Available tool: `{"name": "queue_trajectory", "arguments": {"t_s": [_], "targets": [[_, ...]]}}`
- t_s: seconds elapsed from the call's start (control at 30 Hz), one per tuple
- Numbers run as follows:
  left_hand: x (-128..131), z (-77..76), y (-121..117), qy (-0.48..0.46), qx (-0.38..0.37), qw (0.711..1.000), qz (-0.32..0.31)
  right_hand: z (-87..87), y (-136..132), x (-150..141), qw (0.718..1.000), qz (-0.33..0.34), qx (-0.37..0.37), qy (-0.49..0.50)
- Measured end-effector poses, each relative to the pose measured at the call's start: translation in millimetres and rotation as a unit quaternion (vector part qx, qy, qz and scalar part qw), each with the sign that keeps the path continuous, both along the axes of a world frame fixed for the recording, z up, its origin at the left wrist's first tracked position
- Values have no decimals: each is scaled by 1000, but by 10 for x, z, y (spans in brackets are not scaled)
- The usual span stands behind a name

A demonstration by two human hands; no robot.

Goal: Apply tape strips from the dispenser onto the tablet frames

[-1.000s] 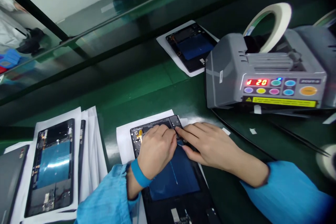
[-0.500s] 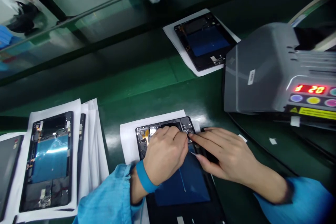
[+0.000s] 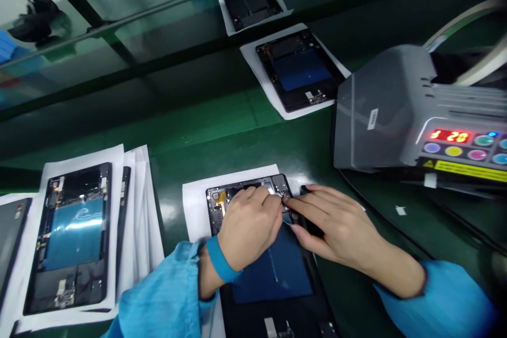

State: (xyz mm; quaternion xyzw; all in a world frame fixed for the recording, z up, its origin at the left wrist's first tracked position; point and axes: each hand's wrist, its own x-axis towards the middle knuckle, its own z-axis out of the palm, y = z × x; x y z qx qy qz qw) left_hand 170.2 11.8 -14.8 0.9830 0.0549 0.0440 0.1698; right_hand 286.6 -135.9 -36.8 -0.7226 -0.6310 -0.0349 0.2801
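Note:
An opened tablet with a blue battery area lies on a white paper sheet in front of me. My left hand, wearing a blue wristband, is curled over the tablet's upper part, its fingers closed near the top right corner. What its fingertips hold, if anything, is hidden. From the right, my right hand reaches in with fingers stretched out. Its index fingertip meets the left fingertips at small parts by the tablet's right edge. The thumb is apart, lower down, beside a thin pale sliver.
At left, another opened tablet rests on stacked paper, beside a dark panel. Farther back are two more tablets on paper, one nearer and one behind. A grey machine with a red display and a cable stands at right.
The camera view has shifted slightly, bringing more of the far tablet and the machine's buttons into sight. Both hands stay at the same spot on the tablet, with only slight finger movement.

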Motion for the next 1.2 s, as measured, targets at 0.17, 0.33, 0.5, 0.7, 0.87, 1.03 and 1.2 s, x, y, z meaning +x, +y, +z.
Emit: {"name": "queue_trajectory", "arguments": {"t_s": [0.17, 0.33, 0.5, 0.7, 0.87, 1.03, 1.2], "targets": [[-13, -11, 3, -6, 3, 1000, 8, 29, 0, 0, 1000, -15, 9, -8], [-17, -13, 6, -5, 10, 1000, 9, 37, 84, 62, 994, -72, 46, -68], [-7, 0, 5, -2, 11, 1000, 6, 5, 133, 72, 995, -51, 30, -75], [-2, -5, 7, 0, 1, 1000, 0, 3, 122, 55, 994, -44, 30, -95], [-3, -11, 6, -7, -2, 1000, 2, 23, 106, 63, 990, -43, 47, -126], [-4, -13, 2, -6, -3, 1000, 2, 27, 99, 63, 985, -31, 48, -162], [-9, -15, 1, -3, 0, 1000, -1, 33, 111, 54, 983, -27, 42, -175]]}}
